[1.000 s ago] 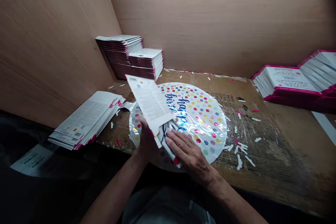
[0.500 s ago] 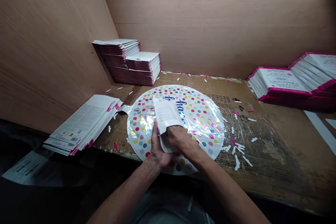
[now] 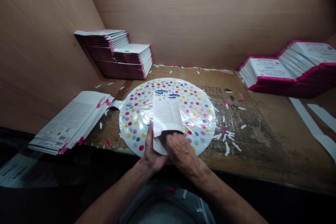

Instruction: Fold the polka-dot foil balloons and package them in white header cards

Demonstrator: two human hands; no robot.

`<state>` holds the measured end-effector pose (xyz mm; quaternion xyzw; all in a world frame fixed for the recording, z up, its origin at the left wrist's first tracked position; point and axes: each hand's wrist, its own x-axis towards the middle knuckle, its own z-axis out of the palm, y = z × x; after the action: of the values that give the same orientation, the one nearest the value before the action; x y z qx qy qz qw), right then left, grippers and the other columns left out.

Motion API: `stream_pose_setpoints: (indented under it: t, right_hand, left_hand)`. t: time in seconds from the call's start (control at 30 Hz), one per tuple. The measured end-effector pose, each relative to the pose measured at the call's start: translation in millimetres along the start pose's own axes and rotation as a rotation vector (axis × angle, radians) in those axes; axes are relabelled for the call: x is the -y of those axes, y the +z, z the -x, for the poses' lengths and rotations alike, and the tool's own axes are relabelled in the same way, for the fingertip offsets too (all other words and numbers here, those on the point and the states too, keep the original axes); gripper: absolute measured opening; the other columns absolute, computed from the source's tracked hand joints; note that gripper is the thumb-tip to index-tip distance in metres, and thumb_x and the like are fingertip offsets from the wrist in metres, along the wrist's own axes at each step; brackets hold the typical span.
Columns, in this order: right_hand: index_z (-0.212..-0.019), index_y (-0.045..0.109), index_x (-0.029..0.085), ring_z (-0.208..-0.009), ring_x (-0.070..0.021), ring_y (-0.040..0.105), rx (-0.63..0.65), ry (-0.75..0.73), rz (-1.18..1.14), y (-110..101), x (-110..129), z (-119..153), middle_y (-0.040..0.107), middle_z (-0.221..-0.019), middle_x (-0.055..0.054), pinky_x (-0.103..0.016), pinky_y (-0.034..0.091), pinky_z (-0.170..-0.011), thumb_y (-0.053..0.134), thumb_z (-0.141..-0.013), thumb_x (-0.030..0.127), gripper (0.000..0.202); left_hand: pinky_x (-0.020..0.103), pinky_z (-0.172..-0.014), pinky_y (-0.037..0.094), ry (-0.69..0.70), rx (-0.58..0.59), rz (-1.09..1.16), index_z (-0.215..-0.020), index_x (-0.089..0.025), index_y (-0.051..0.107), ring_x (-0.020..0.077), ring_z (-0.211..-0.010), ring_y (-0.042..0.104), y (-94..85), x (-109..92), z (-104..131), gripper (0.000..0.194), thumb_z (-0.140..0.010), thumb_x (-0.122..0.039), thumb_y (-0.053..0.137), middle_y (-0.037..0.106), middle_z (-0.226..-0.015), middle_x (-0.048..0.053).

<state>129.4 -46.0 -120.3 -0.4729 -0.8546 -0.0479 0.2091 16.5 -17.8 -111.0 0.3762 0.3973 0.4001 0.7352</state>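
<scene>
My left hand (image 3: 154, 154) is closed around a white printed paper envelope (image 3: 168, 115), with the thumb along its left edge. The envelope's mouth gapes toward me. My right hand (image 3: 181, 148) is at that mouth with its fingers curled into the opening; the fingertips and anything in them are hidden. Beneath both hands and the envelope lies a round foil balloon (image 3: 199, 112), flat, white with coloured dots and blue lettering. Its tail points left. Part of the balloon is covered by the envelope and my hands.
Printed envelopes lie fanned in a pile (image 3: 70, 122) at the left. Pink-edged packets stand stacked (image 3: 131, 59) at the back left and in another stack (image 3: 273, 71) at the right. Paper scraps (image 3: 228, 143) litter the cardboard-covered table (image 3: 249, 157). Wooden panels (image 3: 183, 17) rise behind and left.
The view has shifted slightly, so the table's contents sit further left and higher. The envelope has turned more upright, and my right hand has drawn back a little at its mouth.
</scene>
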Motion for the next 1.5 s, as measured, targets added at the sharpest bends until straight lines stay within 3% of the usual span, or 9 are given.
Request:
stream_pose_setpoints:
  t: [0.1,0.2,0.3,0.37,0.47,0.57,1.13,1.37,1.5]
  right_hand:
    - [-0.123,0.061,0.009,-0.105,-0.0289,0.065,-0.06,-0.019,-0.045,-6.6,-2.8,13.0,0.067,-0.116,-0.02,-0.043,0.057,-0.09,0.043,-0.091,0.007,0.037]
    - [-0.124,0.061,0.007,-0.111,-0.0268,0.064,-0.16,-0.085,-0.078,-8.8,-6.5,37.5,0.067,-0.121,-0.02,-0.04,0.056,-0.094,0.038,-0.094,0.006,0.037]
    - [-0.112,0.066,0.01,-0.103,-0.0232,0.068,-0.226,-0.122,-0.173,-11.9,-10.8,58.0,0.072,-0.111,-0.016,-0.036,0.057,-0.089,0.045,-0.094,0.007,0.028]
    - [-0.107,0.068,0.015,-0.093,-0.0199,0.069,-0.284,-0.087,-0.215,-18.0,-16.2,65.9,0.074,-0.103,-0.012,-0.032,0.057,-0.083,0.051,-0.093,0.01,0.022]
    - [-0.102,0.07,0.019,-0.085,-0.0191,0.067,-0.321,0.096,-0.1,-28.1,-30.8,70.4,0.073,-0.094,-0.009,-0.033,0.054,-0.078,0.057,-0.093,0.014,0.017]
    - [-0.101,0.07,0.019,-0.086,-0.0204,0.064,-0.196,0.189,-0.008,-29.9,-47.3,72.7,0.071,-0.094,-0.009,-0.035,0.051,-0.081,0.055,-0.095,0.018,0.016]
    - [-0.074,0.061,0.017,-0.071,-0.0199,0.052,0.104,-0.076,0.132,-25.1,-46.3,65.0,0.062,-0.074,-0.005,-0.035,0.036,-0.069,0.056,-0.097,0.029,0.026]
    - [-0.098,0.066,0.017,-0.082,-0.0187,0.054,-0.09,0.014,-0.016,-27.5,-48.1,87.0,0.067,-0.089,-0.006,-0.032,0.039,-0.075,0.053,-0.099,0.024,0.015]
    - [-0.092,0.067,0.016,-0.081,-0.0194,0.053,-0.093,-0.009,0.012,-20.3,-41.6,86.6,0.066,-0.087,-0.006,-0.033,0.039,-0.076,0.052,-0.098,0.019,0.016]
  left_hand:
    - [0.04,-0.075,0.056,-0.105,-0.058,-0.128,-0.115,-0.017,0.069,0.0275,-0.086,0.071,-18.0,-13.5,1.1,0.083,-0.086,-0.079,0.021,0.075,-0.089,0.011]
    - [0.033,-0.055,0.049,-0.221,-0.115,-0.728,-0.068,-0.018,0.07,0.0238,-0.057,0.065,-37.1,-33.7,1.4,0.065,-0.083,-0.075,0.043,0.064,-0.054,0.007]
    - [0.033,-0.062,0.048,0.122,-0.367,-1.357,-0.061,-0.019,0.065,0.023,-0.062,0.065,-37.4,-43.2,-9.8,0.053,-0.088,-0.061,0.049,0.064,-0.057,0.006]
    - [0.037,-0.083,0.05,0.467,-0.315,-1.515,-0.09,-0.017,0.071,0.0256,-0.092,0.068,-28.2,-37.3,-24.1,0.04,-0.095,-0.048,0.046,0.074,-0.09,0.009]
    - [0.046,-0.11,0.037,0.685,0.11,-1.587,-0.131,-0.017,0.058,0.0288,-0.135,0.047,-12.6,-14.6,-44.4,0.041,-0.099,-0.034,0.04,0.058,-0.139,0.012]
    - [0.054,-0.115,0.028,0.656,0.296,-1.647,-0.139,-0.018,0.051,0.0313,-0.144,0.033,-3.5,7.3,-50.7,0.043,-0.102,-0.031,0.033,0.047,-0.151,0.01]
    - [0.054,-0.113,0.032,0.72,0.264,-1.768,-0.137,-0.016,0.053,0.0327,-0.142,0.037,-0.4,18.9,-47.2,0.042,-0.103,-0.03,0.033,0.05,-0.147,0.012]
    - [0.055,-0.113,0.032,0.761,0.288,-1.749,-0.138,-0.014,0.051,0.034,-0.142,0.036,4.0,23.5,-40.3,0.044,-0.103,-0.029,0.031,0.05,-0.147,0.013]
    - [0.054,-0.114,0.031,0.75,0.266,-1.747,-0.138,-0.016,0.053,0.0327,-0.142,0.037,4.6,27.5,-38.7,0.043,-0.102,-0.031,0.033,0.051,-0.147,0.012]
